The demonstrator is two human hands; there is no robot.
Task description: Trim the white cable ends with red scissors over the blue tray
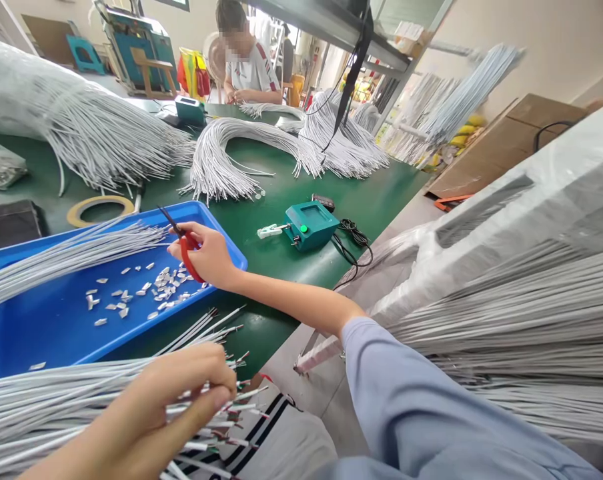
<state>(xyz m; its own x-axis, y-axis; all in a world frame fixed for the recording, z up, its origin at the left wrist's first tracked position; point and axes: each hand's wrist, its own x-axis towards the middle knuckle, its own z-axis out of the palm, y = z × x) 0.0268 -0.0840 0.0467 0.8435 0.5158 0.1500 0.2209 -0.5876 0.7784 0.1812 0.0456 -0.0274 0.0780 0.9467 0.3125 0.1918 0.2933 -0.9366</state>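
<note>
A left hand (179,387) curls over white cables (41,400) at the lower left of the frame, whether pinching any cannot be told; left of center, a right hand (214,259) grips red-handled scissors (186,255) above a blue tray (41,333) scattered with pale clippings (166,287); a green device (311,225) sits mid-frame.

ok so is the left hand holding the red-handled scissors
No, the right hand holds the red-handled scissors, while the left hand is at the near white cables.
</note>
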